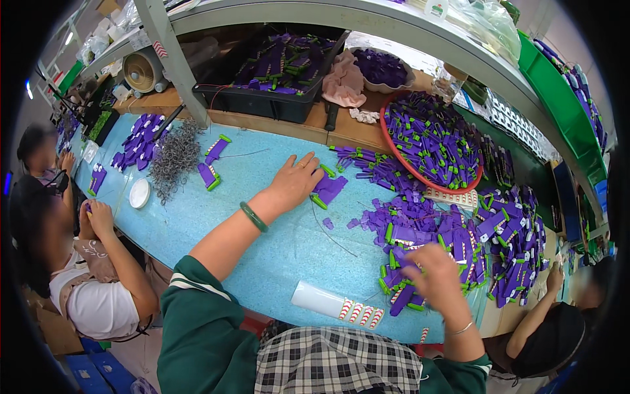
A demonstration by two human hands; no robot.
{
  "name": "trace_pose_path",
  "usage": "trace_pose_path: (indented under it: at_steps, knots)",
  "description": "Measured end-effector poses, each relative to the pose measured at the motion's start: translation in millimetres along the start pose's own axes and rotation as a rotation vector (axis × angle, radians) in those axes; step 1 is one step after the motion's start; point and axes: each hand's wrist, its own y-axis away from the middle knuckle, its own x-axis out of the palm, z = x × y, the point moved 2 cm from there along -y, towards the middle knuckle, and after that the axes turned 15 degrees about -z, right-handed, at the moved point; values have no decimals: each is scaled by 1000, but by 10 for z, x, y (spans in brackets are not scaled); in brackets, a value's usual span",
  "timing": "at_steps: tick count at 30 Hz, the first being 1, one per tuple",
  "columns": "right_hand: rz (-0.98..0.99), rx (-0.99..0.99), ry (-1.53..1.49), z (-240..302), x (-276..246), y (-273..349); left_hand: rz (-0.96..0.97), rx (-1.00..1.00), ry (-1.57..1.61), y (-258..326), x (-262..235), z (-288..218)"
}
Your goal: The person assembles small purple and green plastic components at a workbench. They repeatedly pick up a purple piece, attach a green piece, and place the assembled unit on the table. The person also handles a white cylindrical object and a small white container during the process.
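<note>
My left hand [296,180], with a green bangle at the wrist, rests on the blue tabletop, fingers stretched out. Its thumb side is beside a purple piece with bright green ends [330,189]; whether they touch is unclear. A thin dark wire lies below that piece. Over the near edge of a large heap of similar purple and green pieces [453,231] is my right hand [436,274], smeared by motion. Its fingertips are too blurred to show whether they hold anything. A white strip with red-and-yellow chevron stickers [338,305] lies close to my checked apron.
A red-rimmed round basket [430,141] full of purple pieces stands at the back right. Farther left are a black crate [256,98], a tangle of metal wire parts [174,157] and a white round lid [140,194]. Other people sit on both sides.
</note>
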Motion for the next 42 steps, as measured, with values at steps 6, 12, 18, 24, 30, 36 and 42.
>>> trace_pose_path:
  at_steps: [6, 12, 18, 24, 30, 36, 42]
  knots:
    - [317, -168, -42, 510, 675, 534, 117, -332, 158, 115, -235, 13]
    - [287, -165, -157, 574, 879, 567, -246, -969, 1345, 404, -1086, -684]
    - [182, -187, -205, 567, 994, 585, 136, -1361, 1759, 1026, -969, -1489]
    - [117, 159, -531, 458, 941, 465, 135, -1147, 1521, 1151, -751, -1643]
    - [197, 361, -583, 432, 650, 174, 316, -1065, 1560, 808, -915, -1537]
    - [-123, 550, -727, 581, 594, 105, 153, -1244, 1668, 654, -917, -1553]
    - [-107, 462, -783, 503, 756, 238, 174, -1293, 1943, 701, -840, -1608]
